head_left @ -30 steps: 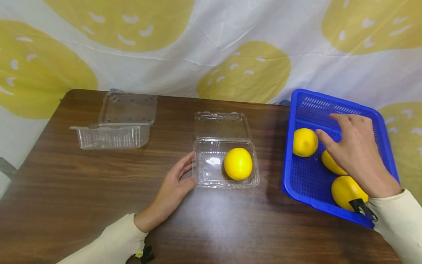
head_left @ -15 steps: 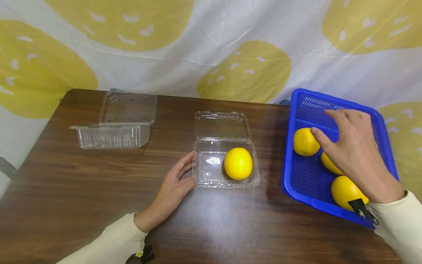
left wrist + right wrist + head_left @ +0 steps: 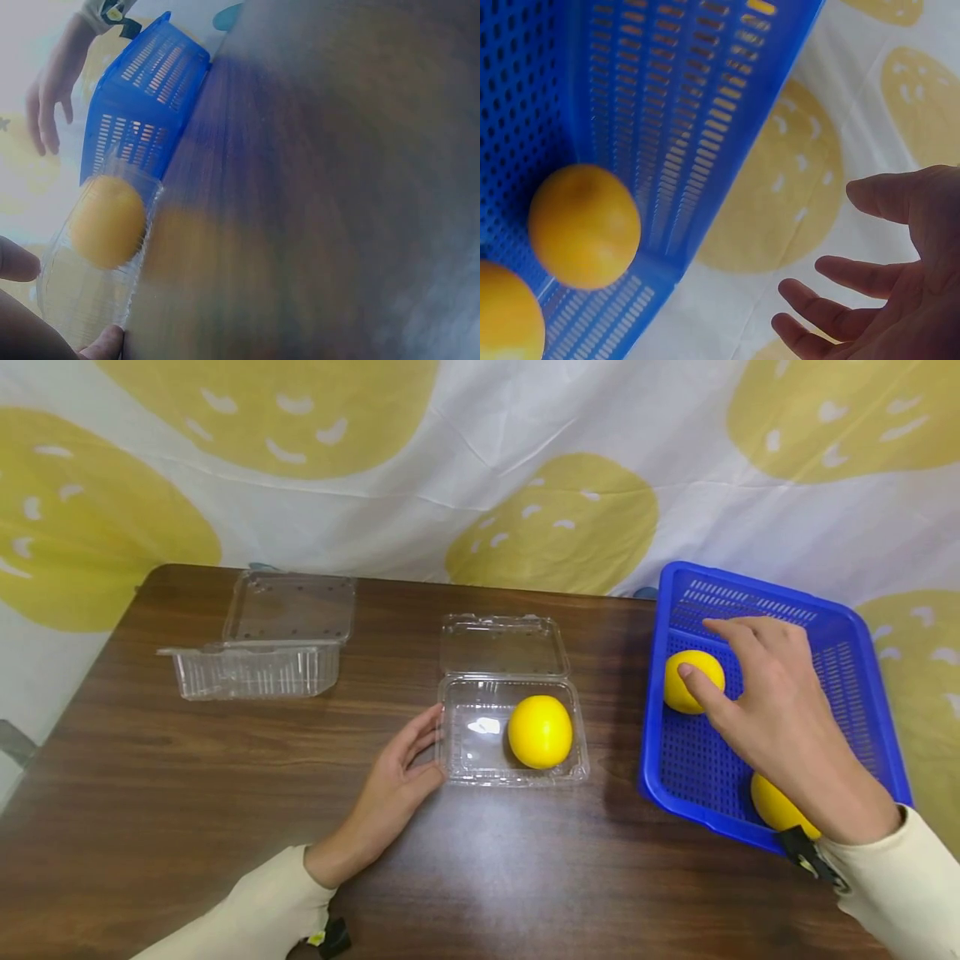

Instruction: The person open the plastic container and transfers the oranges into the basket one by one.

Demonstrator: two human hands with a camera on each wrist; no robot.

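Observation:
On the left side of a clear plastic clamshell container (image 3: 468, 756), my left hand (image 3: 390, 789) rests its straight, relaxed fingers and thumb. An orange (image 3: 540, 732) sits in the container's right half, and its lid (image 3: 504, 646) lies folded back. My right hand (image 3: 780, 693) hovers over the blue basket (image 3: 654, 735), fingers spread and thumb apart, holding nothing. Beneath its thumb, in the basket, is an orange (image 3: 675, 693); another orange (image 3: 776, 806) shows partly below the wrist. The right wrist view shows that hand (image 3: 900, 277) apart from the nearest orange (image 3: 585, 225).
A second clear clamshell container (image 3: 255, 672) stands with its lid up at the back left of the brown wooden table (image 3: 225, 793). Behind the table hangs a white cloth (image 3: 360, 527) with a yellow print. The basket's walls rise around the oranges.
My right hand has moved left and slightly toward me over the basket, now covering the middle orange that was partly visible before. My left hand and the container have stayed put.

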